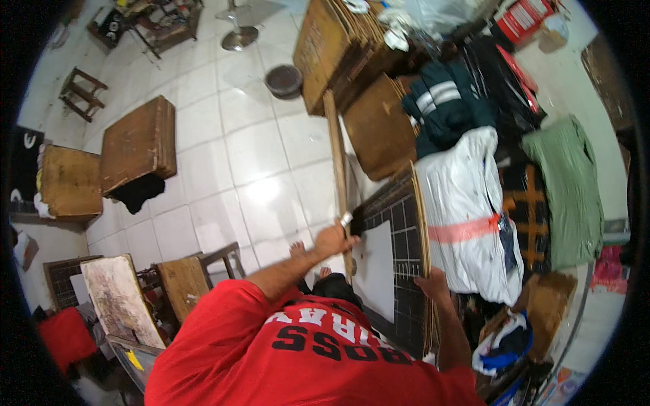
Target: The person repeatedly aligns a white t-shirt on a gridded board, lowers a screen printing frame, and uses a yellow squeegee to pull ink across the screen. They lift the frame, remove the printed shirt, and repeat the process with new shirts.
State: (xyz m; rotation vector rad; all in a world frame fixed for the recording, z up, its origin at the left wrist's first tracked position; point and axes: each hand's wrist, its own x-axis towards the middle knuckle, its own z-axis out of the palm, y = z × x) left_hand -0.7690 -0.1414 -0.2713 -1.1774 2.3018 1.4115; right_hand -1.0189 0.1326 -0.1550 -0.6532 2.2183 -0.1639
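In front of me my left hand point(333, 240) is closed round a long wooden bar point(337, 152), its thumb pointing right. Something small and white shows at its fingertips. On my right side, my right hand point(433, 283) grips the upright edge of thin brown boards point(420, 216); part of its fingers is hidden behind them. Between the two hands stands a dark panel with a pale grid point(406, 237). A plain white sheet point(376, 271) is on its face, close to the bar.
Stacked wooden boards point(318, 51) lean at the far right, beside a dark round tub point(283, 81). White point(467, 210) and green point(567, 189) wrapped bundles crowd the right. A brown wooden block point(139, 142), a small stool point(82, 93) and a stained board point(120, 298) stand at left.
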